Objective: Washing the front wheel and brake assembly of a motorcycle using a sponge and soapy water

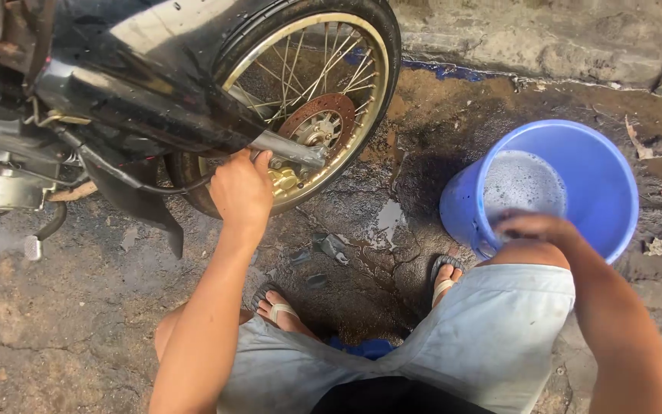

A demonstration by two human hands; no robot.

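Wet, cracked concrete ground (pixel 63 330) is stretching under everything, with puddles lying near the middle and a rough kerb running along the far edge. The left hand (pixel 242 188) is pressing against the motorcycle's front wheel (pixel 312 100), its grip curled closed around the silver fork leg (pixel 289 148) just beside the brake disc (pixel 318 123); whether it is holding anything else I cannot tell. The right hand (pixel 534 228) is hanging blurred over the near rim of the blue bucket (pixel 599 184), so its grip cannot be told. Foamy water (pixel 522 184) is sitting inside the bucket, which is standing to the right, well apart from the wheel. The person is squatting in pale shorts (pixel 484 337) and flip-flops.
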